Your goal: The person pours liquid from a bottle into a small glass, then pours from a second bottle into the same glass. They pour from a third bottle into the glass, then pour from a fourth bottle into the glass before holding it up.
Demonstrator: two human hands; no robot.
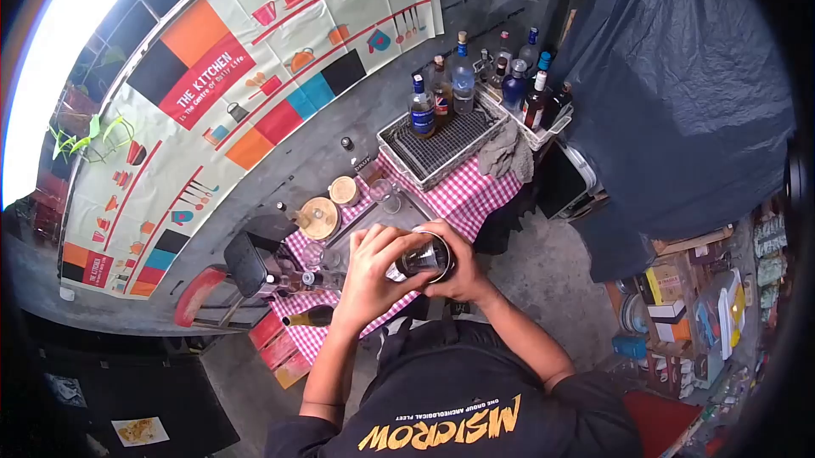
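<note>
Both my hands wrap one metal cup or shaker, held above the near edge of a table with a red-checked cloth. My left hand grips its left side and my right hand cups it from the right. Just beyond my hands, an empty glass stands on the table. A wire tray holding a blue-labelled bottle sits farther back.
Several bottles stand in a basket at the table's far right. Round wooden lids and a black device are at the left. A dark bottle lies near the table edge. Shelves of boxes stand to my right.
</note>
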